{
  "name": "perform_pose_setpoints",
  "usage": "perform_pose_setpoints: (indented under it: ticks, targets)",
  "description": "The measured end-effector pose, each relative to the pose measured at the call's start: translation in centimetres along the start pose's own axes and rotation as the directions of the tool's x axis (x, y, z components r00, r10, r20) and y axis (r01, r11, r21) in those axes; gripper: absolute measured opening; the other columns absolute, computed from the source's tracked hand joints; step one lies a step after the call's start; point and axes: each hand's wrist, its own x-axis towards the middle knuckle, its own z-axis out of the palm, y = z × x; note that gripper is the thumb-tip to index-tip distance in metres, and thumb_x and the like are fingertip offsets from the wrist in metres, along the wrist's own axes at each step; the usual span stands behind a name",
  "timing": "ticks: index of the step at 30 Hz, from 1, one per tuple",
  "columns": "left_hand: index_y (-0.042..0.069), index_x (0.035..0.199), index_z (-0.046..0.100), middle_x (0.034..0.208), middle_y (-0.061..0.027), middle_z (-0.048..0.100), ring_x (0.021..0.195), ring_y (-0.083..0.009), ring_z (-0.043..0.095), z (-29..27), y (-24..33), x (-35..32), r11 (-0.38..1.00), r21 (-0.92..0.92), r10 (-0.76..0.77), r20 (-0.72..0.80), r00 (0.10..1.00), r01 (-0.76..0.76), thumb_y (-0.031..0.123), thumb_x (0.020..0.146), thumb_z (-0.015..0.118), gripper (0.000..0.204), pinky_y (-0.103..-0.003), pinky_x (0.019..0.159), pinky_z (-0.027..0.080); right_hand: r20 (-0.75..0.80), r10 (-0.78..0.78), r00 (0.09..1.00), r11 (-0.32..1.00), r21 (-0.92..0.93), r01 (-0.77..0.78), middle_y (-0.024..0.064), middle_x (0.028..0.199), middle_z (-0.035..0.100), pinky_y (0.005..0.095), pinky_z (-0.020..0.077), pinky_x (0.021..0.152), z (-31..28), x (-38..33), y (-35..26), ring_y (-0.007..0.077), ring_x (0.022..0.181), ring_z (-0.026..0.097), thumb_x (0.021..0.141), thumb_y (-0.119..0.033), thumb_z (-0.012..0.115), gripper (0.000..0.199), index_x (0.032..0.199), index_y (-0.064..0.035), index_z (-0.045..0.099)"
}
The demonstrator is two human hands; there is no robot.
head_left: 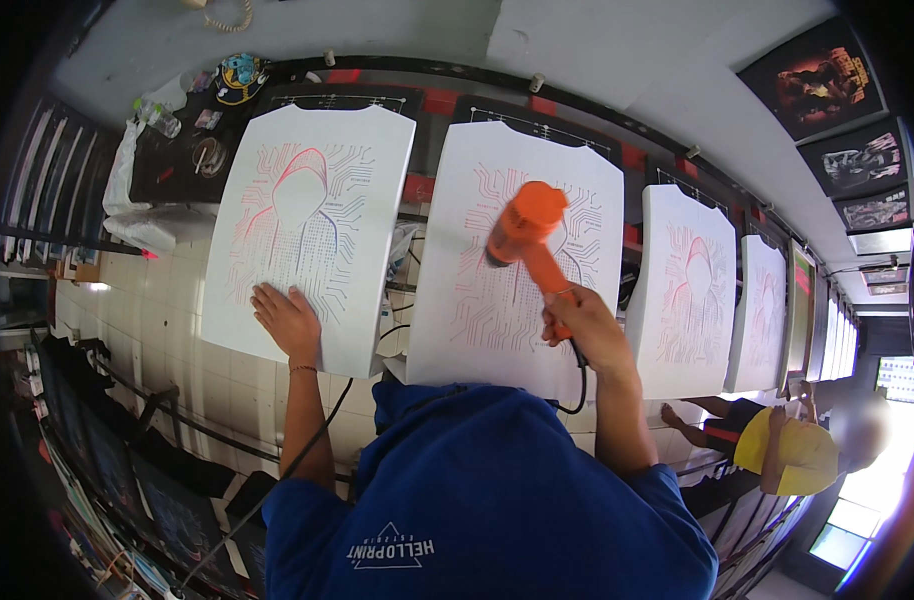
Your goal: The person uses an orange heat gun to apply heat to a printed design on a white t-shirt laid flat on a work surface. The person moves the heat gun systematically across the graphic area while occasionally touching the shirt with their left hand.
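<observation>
My right hand grips the handle of an orange hair dryer, its fingers wrapped round it. The dryer is held over a white T-shirt printed with a hooded figure and circuit-like lines, and covers part of that print. A black cord runs down from the handle. My left hand lies flat, fingers stretched, on the lower part of another white T-shirt to the left, which bears the same red and dark print. Both shirts are spread on flat boards.
Two further printed white T-shirts lie on boards to the right. A person in a yellow top is at the far right. At the back left, a black table holds a bottle and a cup. Racks stand at the lower left.
</observation>
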Motion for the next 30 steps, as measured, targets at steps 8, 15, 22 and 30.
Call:
perform_pose_setpoints:
  ticks: [8, 15, 22, 30]
  targets:
    - [-0.013, 0.147, 0.028, 0.155, -0.0316, 0.026, 0.146, -0.0469, 0.02, 0.0, 0.8, -1.9, 0.993, -0.012, 0.116, 0.041, 0.992, -0.116, 0.037, 0.103, 0.035, 0.067, -0.053, 0.12, 0.014, 0.009, 0.016, 1.0, 1.0, 0.021, -0.016, 0.0039, 0.078, 0.059, 0.0275, 0.0515, 0.06, 0.1, -0.5, 0.2, 0.013, 0.066, 0.062, 0.094, -0.025, 0.063, 0.027, 0.1, 0.0006, 0.057]
    - [-0.012, 0.147, 0.028, 0.155, -0.0316, 0.025, 0.146, -0.0469, 0.02, 0.1, -0.3, -0.4, 1.0, 0.013, 0.014, -0.004, 1.0, -0.014, 0.038, 0.103, 0.035, 0.067, -0.054, 0.119, 0.014, -0.069, 0.012, 0.998, 0.999, 0.042, -0.009, 0.0042, 0.077, 0.059, 0.0278, 0.0515, 0.059, -2.2, -1.9, 1.7, 0.0134, 0.066, 0.062, 0.094, -0.026, 0.063, 0.028, 0.1, 0.0013, 0.057]
    - [-0.012, 0.147, 0.028, 0.156, -0.0318, 0.024, 0.146, -0.0468, 0.019, 0.1, 1.7, -2.0, 1.0, -0.016, 0.022, 0.005, 1.0, -0.021, 0.037, 0.103, 0.037, 0.067, -0.054, 0.12, 0.014, 0.117, 0.012, 0.993, 1.0, -0.028, -0.008, 0.0048, 0.079, 0.06, 0.0276, 0.0516, 0.059, 1.3, -0.8, 1.0, 0.0137, 0.066, 0.062, 0.094, -0.026, 0.062, 0.029, 0.101, 0.0022, 0.058]
    - [-0.013, 0.147, 0.027, 0.156, -0.032, 0.023, 0.146, -0.0468, 0.018, -0.7, 2.0, -4.2, 0.999, -0.054, -0.004, 0.013, 1.0, 0.005, 0.036, 0.103, 0.039, 0.067, -0.053, 0.12, 0.012, -0.031, 0.013, 0.999, 1.0, 0.01, -0.013, 0.0057, 0.076, 0.06, 0.0279, 0.0498, 0.057, -3.2, -3.0, 2.7, 0.014, 0.062, 0.061, 0.096, -0.024, 0.061, 0.027, 0.1, 0.0023, 0.055]
